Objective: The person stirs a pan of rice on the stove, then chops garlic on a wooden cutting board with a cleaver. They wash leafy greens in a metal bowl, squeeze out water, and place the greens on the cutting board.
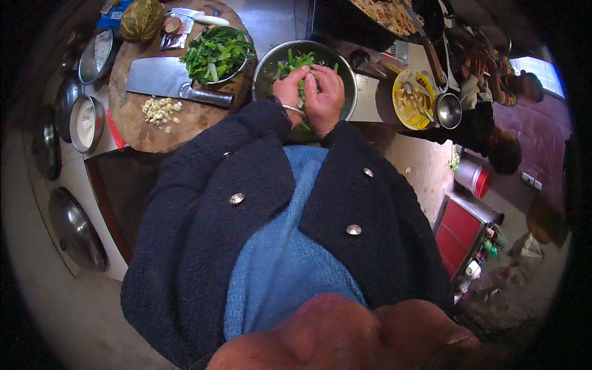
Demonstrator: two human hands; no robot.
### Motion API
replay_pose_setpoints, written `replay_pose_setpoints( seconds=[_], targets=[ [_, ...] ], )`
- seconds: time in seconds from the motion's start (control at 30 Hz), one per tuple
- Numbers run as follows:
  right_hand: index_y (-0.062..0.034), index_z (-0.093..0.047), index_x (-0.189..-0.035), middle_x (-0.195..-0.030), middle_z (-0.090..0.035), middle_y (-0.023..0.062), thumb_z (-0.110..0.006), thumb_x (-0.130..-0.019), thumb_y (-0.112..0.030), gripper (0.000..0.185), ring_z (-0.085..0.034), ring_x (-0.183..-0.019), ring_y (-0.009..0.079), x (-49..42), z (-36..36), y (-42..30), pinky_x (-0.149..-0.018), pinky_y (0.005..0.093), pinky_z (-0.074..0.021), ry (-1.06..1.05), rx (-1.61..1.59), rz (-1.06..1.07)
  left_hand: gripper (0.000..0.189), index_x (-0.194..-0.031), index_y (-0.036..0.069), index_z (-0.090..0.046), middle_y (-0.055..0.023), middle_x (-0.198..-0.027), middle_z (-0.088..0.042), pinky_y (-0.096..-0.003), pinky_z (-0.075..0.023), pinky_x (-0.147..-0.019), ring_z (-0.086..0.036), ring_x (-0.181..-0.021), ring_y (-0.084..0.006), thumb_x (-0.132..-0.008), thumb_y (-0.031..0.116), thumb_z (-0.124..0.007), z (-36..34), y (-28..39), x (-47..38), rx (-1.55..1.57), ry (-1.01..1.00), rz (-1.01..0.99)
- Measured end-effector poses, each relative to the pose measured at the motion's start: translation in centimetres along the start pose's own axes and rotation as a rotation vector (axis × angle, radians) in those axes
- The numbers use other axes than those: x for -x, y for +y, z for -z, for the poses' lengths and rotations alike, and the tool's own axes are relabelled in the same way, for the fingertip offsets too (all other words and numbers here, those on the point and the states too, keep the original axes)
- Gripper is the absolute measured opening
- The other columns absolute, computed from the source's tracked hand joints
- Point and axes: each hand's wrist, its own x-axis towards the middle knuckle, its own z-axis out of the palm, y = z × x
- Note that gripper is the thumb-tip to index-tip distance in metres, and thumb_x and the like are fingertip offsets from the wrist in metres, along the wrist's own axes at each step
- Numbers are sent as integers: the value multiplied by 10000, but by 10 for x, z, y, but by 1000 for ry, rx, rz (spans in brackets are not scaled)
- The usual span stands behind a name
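Observation:
Both hands are together over a metal basin (350,99) that holds water and leafy greens (301,59). My left hand (287,90), with a bangle at its wrist, and my right hand (326,98) are cupped around a bunch of the greens, and bits of leaf show between the fingers. On the left, a round wooden chopping board (132,127) carries a cleaver (155,76), a pile of chopped garlic (159,111) and a bowl heaped with cut greens (215,54). The cleaver's handle points towards the basin.
A squash (141,19) and a small packet (175,39) lie at the board's far side. Bowls of white powder (102,48) and a white paste (86,124) stand left. To the right are a yellow bowl (398,99), a ladle (448,111) and a wok of food (393,18). People (502,148) are beyond.

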Motion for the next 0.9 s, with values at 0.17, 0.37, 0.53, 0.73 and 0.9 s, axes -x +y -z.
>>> replay_pose_setpoints(
  seconds=[0.17,0.37,0.53,0.73,0.9],
  targets=[
    [-18,-623,-819,-877,-622,144,-601,-771,-131,125,-585,-850,313,-1,3,-1,-758,388,-439,15,5,11,215,-989,81,-602,-52,-891,-596,-303,-455,-751,-562,-828,-166,-878,260,-558,-11,-2,6,-99,85,-125],
    [-24,-617,-840,-878,-620,144,-606,-757,-119,126,-586,-835,307,-2,11,-4,-738,397,-434,48,-14,18,202,-957,64,-625,-30,-911,-599,-288,-454,-743,-558,-826,-145,-869,240,-582,-26,1,17,-102,22,-132],
    [-28,-623,-838,-884,-622,143,-602,-766,-120,119,-589,-838,303,-14,14,-9,-746,389,-427,87,-25,47,334,-1114,24,-606,-56,-1043,-608,-275,-430,-848,-556,-945,-140,-867,247,-586,-38,13,22,-259,23,-190],
    [-28,-632,-841,-890,-629,137,-617,-750,-107,121,-591,-824,294,-46,13,-43,-736,385,-432,158,-52,176,237,-1022,1,-603,-83,-974,-629,-279,-458,-798,-588,-914,-161,-812,108,-626,-48,40,36,-110,-101,-329],
    [-42,-640,-850,-906,-627,123,-625,-749,-109,121,-582,-824,289,-88,-15,-91,-745,379,-427,171,-156,379,251,-1108,18,-581,-90,-1061,-606,-289,-427,-907,-568,-977,-173,-870,72,-522,-41,103,67,-478,-172,-726]
  ],
)
